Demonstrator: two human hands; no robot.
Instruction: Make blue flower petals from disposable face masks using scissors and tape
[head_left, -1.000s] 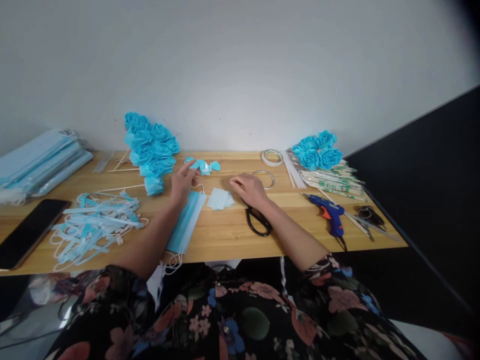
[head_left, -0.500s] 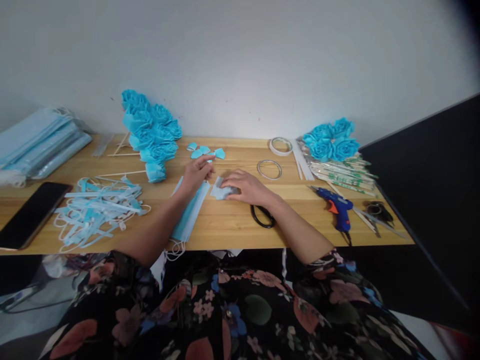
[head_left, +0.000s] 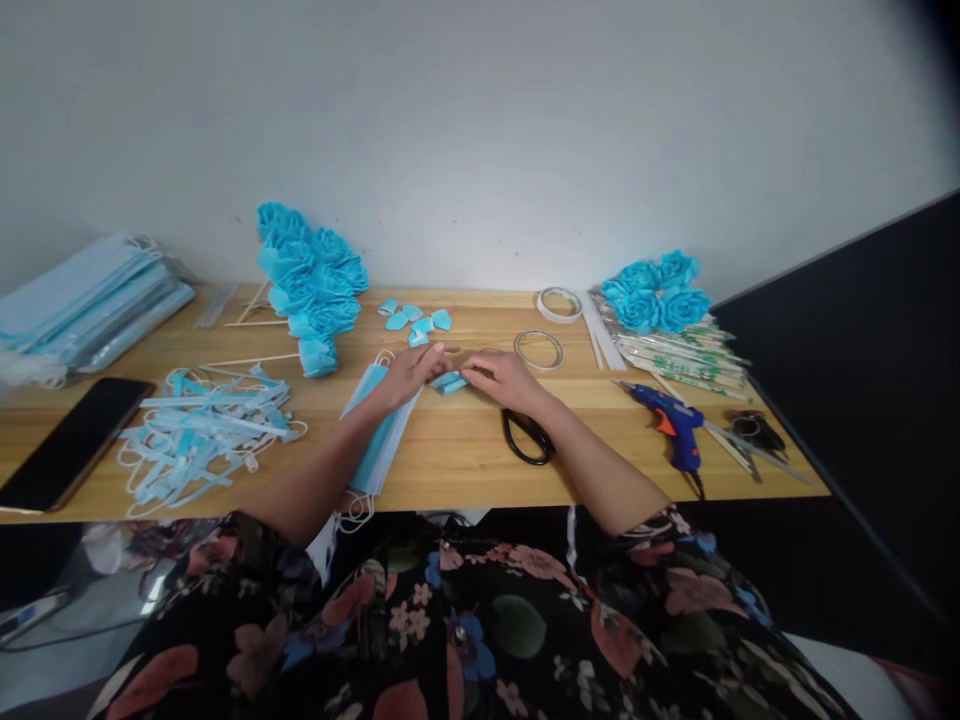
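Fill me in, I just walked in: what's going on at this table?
A person at the wooden table pinches a small folded blue piece between the left hand and the right hand. A blue face mask lies under the left forearm, black scissors beside the right wrist. Nearby sit blue flowers and a glue gun.

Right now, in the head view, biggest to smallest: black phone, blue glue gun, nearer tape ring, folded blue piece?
1. black phone
2. blue glue gun
3. nearer tape ring, lying farther back
4. folded blue piece, partly covered
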